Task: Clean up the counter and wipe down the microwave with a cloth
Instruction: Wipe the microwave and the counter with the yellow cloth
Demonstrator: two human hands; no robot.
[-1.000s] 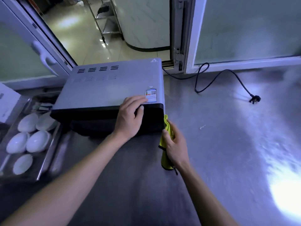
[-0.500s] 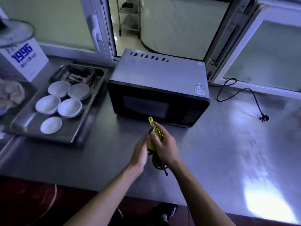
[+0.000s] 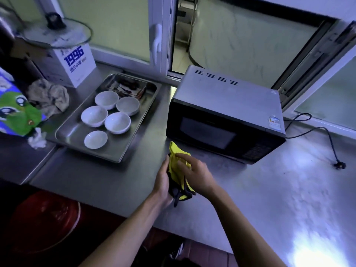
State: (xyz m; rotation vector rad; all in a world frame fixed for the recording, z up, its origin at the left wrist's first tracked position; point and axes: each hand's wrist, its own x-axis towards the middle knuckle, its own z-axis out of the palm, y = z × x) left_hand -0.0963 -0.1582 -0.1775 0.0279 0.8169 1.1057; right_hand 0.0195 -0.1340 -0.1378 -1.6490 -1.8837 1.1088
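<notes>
Steel counter point(image 3: 96, 180) — box point(image 3: 74, 62) marked "1996"

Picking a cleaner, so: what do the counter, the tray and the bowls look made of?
Counter: looks like brushed stainless steel, grey with blurred light glare. Tray: likely polished stainless steel, shiny rim with reflections. Bowls: probably glazed white ceramic, smooth and glossy, though melamine cannot be ruled out.

A metal tray point(image 3: 123, 151) holds five white bowls point(image 3: 117, 122) beside a crumpled rag point(image 3: 50, 97).

Frosted white-framed windows point(image 3: 123, 26) back a steel worktop point(image 3: 269, 189); red floor point(image 3: 38, 218) below.
</notes>
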